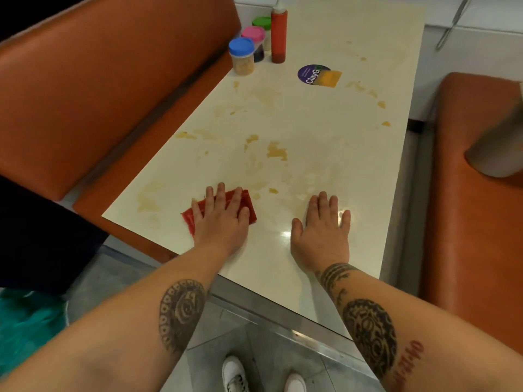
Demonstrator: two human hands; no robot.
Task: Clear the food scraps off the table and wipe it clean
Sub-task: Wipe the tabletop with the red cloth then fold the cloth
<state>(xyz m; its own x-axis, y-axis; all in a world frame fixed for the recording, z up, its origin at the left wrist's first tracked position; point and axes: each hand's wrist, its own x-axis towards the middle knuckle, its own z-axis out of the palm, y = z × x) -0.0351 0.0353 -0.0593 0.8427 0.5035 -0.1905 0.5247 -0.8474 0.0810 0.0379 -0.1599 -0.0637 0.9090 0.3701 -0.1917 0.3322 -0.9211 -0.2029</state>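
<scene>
A cream table [325,114] stretches away from me, smeared with yellowish-brown sauce stains [276,151] across its middle and far right. My left hand [220,219] lies flat with straight fingers on a folded red cloth [249,206] near the table's front edge, pressing it down. My right hand [325,230] rests flat on the bare tabletop to the right of the cloth, fingers spread and holding nothing.
At the far left of the table stand a red sauce bottle [278,35] and three jars with blue [241,56], pink [254,38] and green lids. A round purple sticker [313,74] sits mid-table. Orange benches [99,89] flank both sides; a grey object [498,148] lies on the right one.
</scene>
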